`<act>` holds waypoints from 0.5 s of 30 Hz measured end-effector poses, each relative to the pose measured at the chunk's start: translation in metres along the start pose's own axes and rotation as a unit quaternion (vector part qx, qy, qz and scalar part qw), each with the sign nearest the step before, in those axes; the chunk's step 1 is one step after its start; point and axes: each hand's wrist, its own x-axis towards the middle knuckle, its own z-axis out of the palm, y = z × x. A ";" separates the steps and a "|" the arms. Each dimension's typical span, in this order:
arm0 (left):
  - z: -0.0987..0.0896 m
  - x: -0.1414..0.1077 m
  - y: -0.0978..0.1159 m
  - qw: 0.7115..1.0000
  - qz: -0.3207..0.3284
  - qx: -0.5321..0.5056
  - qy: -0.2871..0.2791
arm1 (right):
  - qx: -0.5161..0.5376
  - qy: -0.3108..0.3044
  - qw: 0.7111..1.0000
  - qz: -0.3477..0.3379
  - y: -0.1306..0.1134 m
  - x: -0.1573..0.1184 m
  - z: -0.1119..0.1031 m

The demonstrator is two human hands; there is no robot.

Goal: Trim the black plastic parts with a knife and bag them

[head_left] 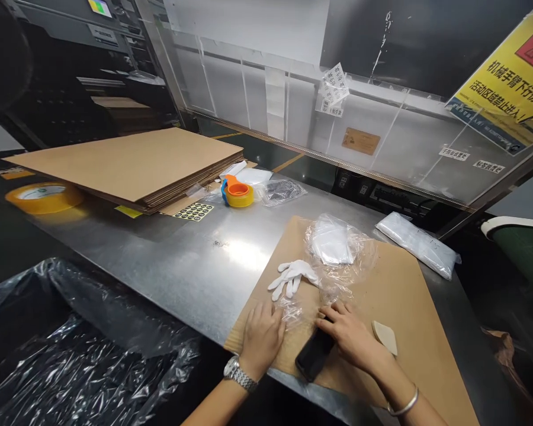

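My left hand (263, 337), wearing a metal watch, rests on a brown cardboard sheet (413, 319) with its fingers laid down and loosely apart. Its fingertips touch the edge of a crumpled clear plastic piece (291, 312). To the right, my right hand (349, 334) has its fingers curled over the upper end of a black phone-like object (313, 355), partly hiding it. That object lies near the table's front edge. Just beyond both hands is a white glove (293, 275). Clear plastic bags with white packets (331, 239) lie farther back on the sheet.
Stacked cardboard sheets (146, 160) cover the table's left part. Near them are a tape dispenser (237, 191), a tape roll (44, 196) and a sticker sheet (193, 212). A beige pad (385, 337) lies right of my right hand. A plastic-lined bin (84, 355) stands at lower left.
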 end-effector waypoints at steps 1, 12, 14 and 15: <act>0.000 -0.001 0.000 1.000 -0.003 0.004 -0.005 | -0.005 -0.015 1.000 -0.010 -0.003 -0.004 -0.001; 0.000 -0.001 0.004 0.994 -0.010 -0.091 -0.055 | 0.166 -0.005 0.985 0.053 -0.011 -0.059 0.013; -0.001 -0.002 0.005 0.990 -0.008 -0.120 -0.075 | 0.251 0.023 0.966 0.062 -0.014 -0.062 0.018; -0.002 -0.002 0.005 0.987 -0.006 -0.135 -0.085 | 0.279 0.035 0.957 0.071 -0.015 -0.062 0.022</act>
